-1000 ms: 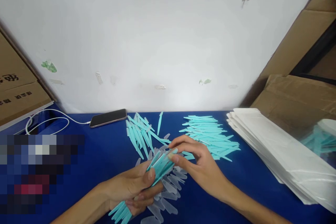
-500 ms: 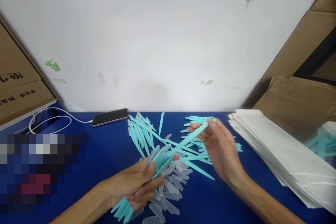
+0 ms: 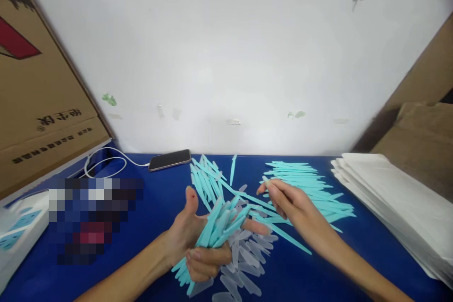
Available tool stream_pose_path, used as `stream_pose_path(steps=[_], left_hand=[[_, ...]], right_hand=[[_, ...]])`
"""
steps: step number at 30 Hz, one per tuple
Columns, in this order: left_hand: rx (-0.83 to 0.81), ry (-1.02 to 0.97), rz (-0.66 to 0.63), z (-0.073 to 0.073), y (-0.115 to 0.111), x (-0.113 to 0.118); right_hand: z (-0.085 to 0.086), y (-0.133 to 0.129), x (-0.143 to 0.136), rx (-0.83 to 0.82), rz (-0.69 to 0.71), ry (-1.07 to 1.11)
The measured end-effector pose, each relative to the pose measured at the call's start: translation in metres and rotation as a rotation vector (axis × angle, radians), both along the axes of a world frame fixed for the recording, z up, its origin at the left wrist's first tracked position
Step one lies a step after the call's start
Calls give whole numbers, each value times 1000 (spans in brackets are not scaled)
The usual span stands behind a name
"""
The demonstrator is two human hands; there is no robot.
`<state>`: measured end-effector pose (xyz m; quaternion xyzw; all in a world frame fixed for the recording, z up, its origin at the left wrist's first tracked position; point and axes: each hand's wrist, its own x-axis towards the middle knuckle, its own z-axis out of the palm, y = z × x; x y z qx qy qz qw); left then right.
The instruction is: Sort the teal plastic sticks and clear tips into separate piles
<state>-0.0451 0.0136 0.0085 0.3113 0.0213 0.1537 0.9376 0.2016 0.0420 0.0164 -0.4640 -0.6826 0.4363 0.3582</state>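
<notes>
A bundle of turquoise plastic sticks (image 3: pixel 217 226) lies in my left hand (image 3: pixel 198 240), its lower fingers wrapped round them while the thumb and index finger stretch out. My right hand (image 3: pixel 290 203) is pinched near the middle of the table, with a small pale tip at its fingertips; the rest of what it holds is hidden. Beneath and beside my left hand lie clear plastic pieces (image 3: pixel 247 255). More turquoise sticks are spread in a row (image 3: pixel 304 179) right of and behind my right hand, and another group (image 3: pixel 207 179) lies at the back.
A phone (image 3: pixel 170 159) with a white cable rests at the back left of the blue table (image 3: pixel 141 207). White folded sheets (image 3: pixel 396 203) are stacked at the right. Cardboard boxes (image 3: pixel 53 104) stand at the left and right, a white wall (image 3: pixel 230 56) behind.
The view has turned left. My right hand has come away from the bundle and no longer holds out the long stick. The thumb and index finger of my left hand have spread.
</notes>
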Motion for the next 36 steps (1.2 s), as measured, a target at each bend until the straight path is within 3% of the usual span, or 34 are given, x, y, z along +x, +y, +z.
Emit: stream_pose_path(steps=[3,10,17,24,31,36], left_hand=[[13,60,24,-2,-5,1],[149,125,361,-28,-11,1],[292,215,498,-24,-12,8],[244,228,424,-10,-15,7],[199,223,358,-16,-11,1],[66,139,109,-10,-5,-2]], right_hand=[[-2,-3,-1,125,21,-170],[-7,-6,-8,249,154,-335],[-9,-6,-6,324,160,-727],[-7,-3,-4,353,135,-819],[-6,-6,-4,335,143,-621],[-6,-9,-5,343,101,-395]])
